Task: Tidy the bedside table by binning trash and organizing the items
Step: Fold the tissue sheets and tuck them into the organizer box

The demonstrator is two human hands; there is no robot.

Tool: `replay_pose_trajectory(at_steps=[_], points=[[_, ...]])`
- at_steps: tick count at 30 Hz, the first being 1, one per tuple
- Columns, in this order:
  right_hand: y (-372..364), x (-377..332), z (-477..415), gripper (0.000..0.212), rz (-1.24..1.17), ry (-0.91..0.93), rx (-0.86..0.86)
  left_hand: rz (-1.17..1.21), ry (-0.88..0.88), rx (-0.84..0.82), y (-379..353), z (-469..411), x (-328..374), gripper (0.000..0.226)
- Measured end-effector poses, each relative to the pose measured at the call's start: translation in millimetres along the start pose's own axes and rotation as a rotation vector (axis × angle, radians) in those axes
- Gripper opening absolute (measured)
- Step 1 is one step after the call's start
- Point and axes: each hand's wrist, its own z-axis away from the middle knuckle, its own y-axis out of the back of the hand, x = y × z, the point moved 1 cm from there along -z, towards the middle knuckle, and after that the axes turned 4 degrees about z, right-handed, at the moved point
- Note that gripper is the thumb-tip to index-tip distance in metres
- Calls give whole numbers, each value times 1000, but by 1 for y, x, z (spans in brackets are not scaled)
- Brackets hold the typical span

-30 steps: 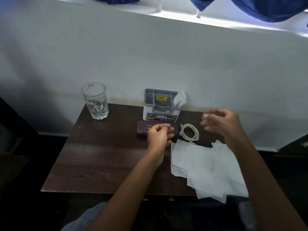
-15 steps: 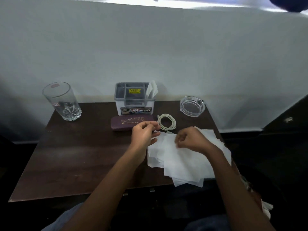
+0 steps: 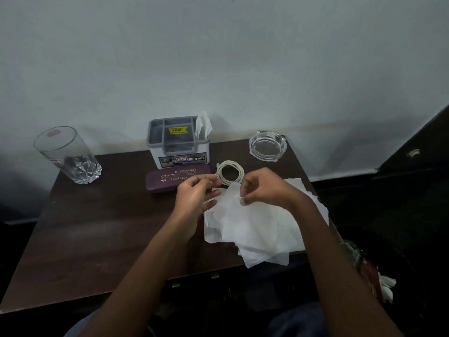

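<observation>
Right hand (image 3: 263,188) apparently pinching top tissue (image 3: 252,222) — left hand (image 3: 196,197) alongside.

A dark wooden tabletop (image 3: 102,229) is standing against a pale wall. A clear glass (image 3: 69,155) is sitting at its back left corner, and a grey organizer box (image 3: 178,143) is sitting at the back middle. A maroon glasses case (image 3: 167,180) is lying just in front of the box. A coiled white cable (image 3: 229,172) is lying beside the case, a glass ashtray (image 3: 267,145) is sitting at the back right, and a pile of white tissues (image 3: 257,227) is overhanging the front right edge.
</observation>
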Motion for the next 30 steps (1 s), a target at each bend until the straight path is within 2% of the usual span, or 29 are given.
replay_pose_trajectory(at_steps=[5,9,11,14,16,18,20,24,26,28,30], points=[[2,-8,3,22,-247,64,12,17,5,-56,-2,1,1,20],[4,-17,5,21,-470,116,62,37,64,-124,-5,1,3,33],[3,-21,4,21,-588,129,106,126,132,-136,-5,3,5,42],[-3,-23,-4,21,-774,15,274,309,169,-118,-3,1,9,55],[-9,-24,-9,21,-865,-99,384,372,163,-163,-1,0,10,60],[-16,-25,-13,21,-979,-189,458,416,193,-244,-1,4,12,59],[-21,-28,-14,22,-1062,-238,490,443,213,-287,-3,8,13,48],[-19,-31,-11,15,-1030,-196,458,398,182,-195,0,4,7,32],[-11,-24,-9,13,-941,-143,471,376,159,-133,4,2,7,23],[-4,-9,-12,15,-638,-118,559,402,138,-76,9,-1,10,26],[-2,7,-15,13,-225,-141,565,451,110,4,16,-6,12,26]])
